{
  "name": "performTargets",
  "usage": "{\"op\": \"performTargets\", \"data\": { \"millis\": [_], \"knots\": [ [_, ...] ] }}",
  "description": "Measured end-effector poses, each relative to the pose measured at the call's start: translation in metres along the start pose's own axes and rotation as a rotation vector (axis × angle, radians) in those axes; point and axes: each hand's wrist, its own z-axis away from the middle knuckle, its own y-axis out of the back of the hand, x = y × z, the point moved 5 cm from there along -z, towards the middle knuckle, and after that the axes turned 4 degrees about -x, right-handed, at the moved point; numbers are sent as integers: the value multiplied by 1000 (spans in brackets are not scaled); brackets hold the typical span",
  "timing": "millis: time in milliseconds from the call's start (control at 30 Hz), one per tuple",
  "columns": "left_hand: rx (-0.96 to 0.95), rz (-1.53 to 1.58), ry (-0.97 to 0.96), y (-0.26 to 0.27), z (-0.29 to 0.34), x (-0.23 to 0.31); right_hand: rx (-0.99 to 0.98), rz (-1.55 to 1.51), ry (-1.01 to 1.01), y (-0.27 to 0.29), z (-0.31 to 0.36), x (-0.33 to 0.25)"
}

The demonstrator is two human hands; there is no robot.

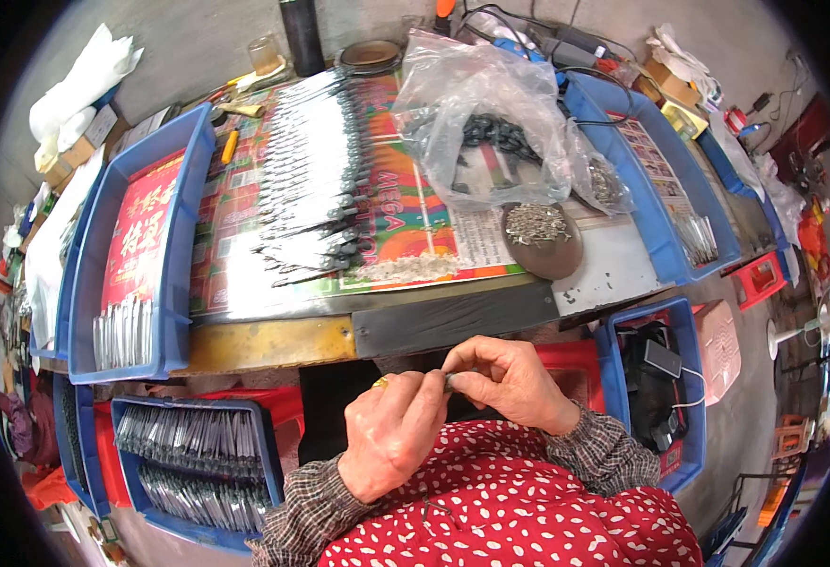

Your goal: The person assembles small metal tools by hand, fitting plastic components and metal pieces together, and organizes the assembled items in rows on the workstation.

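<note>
In front of my lap, just below the table's front edge, both hands meet fingertip to fingertip. My left hand is closed in a pinch, a yellow ring on one finger. My right hand pinches at the same spot. Between them shows a small dark piece, mostly covered by the fingers. Beyond, on the table, lies a long overlapping row of shiny flat metal pieces with dark ends. A clear plastic bag holds black parts. A brown dish bears a heap of small metal bits.
Small pale bits lie by the table's front edge. Blue trays stand left and right on the table. Lower down are a blue crate of metal pieces and a blue bin with a corded device.
</note>
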Motion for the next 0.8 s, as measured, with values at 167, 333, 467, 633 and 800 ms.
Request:
{"op": "performTargets", "data": {
  "millis": [167, 333, 467, 633, 800],
  "knots": [
    [42, 30, 35, 6, -4, -10, 318, 666, 448, 39, 3, -36],
    [4, 18, 91, 6, -1, -17, 644, 1066, 542, 94, 3, -35],
    [-3, 20, 163, 5, -2, -19, 605, 1186, 452, 108, -6, -27],
    [-31, 24, 154, 2, 0, -21, 609, 1287, 436, 108, -11, -20],
    [-53, 19, 149, 1, 1, -21, 597, 1290, 414, 106, -13, -18]
  ]
}}
